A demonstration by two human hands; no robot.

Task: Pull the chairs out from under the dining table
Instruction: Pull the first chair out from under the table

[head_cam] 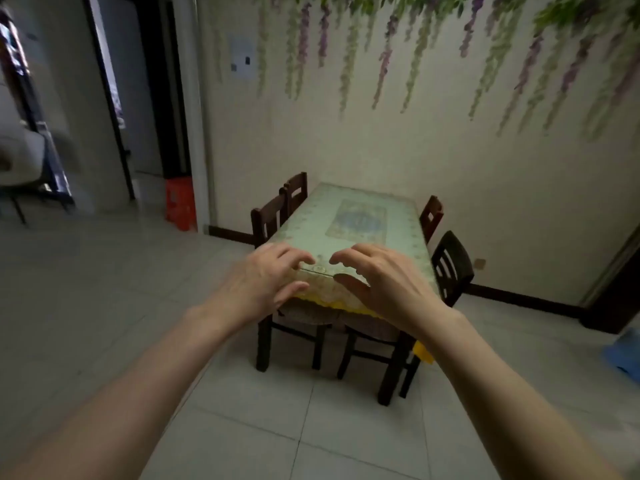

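Note:
A dining table (346, 220) with a pale patterned cloth stands against the far wall, its short end toward me. Two dark wooden chairs, the nearer (268, 218) and the farther (298, 190), are tucked in along its left side. Two more are on the right, a reddish one (431, 216) at the back and a darker one (452, 265) nearer. Chair seats and legs (304, 317) show under the near end. My left hand (266, 278) and my right hand (384, 278) are stretched out in front of the near table end, fingers spread, holding nothing.
Pale floor tiles (121, 289) spread to the left and in front of the table. A red plastic stool (180, 202) stands by the doorway at the left. A blue object (623, 351) lies on the floor at the right edge, beside a dark door frame (609, 299).

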